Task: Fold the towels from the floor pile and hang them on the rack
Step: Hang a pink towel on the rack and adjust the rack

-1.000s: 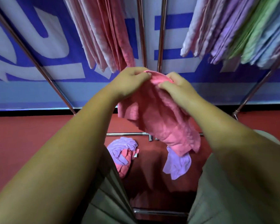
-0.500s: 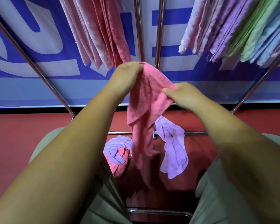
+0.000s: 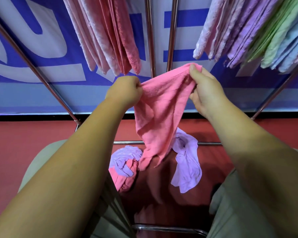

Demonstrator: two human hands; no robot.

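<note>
Right hand (image 3: pixel 206 90) climbed since last frame, stretching pink towel (image 3: pixel 158 114) wide; I saw it pinch one corner, left hand (image 3: pixel 126 91) clutch other.

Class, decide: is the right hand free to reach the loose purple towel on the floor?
Probably not: the right hand grips the pink towel, which hangs partly in front of the purple towel.
</note>
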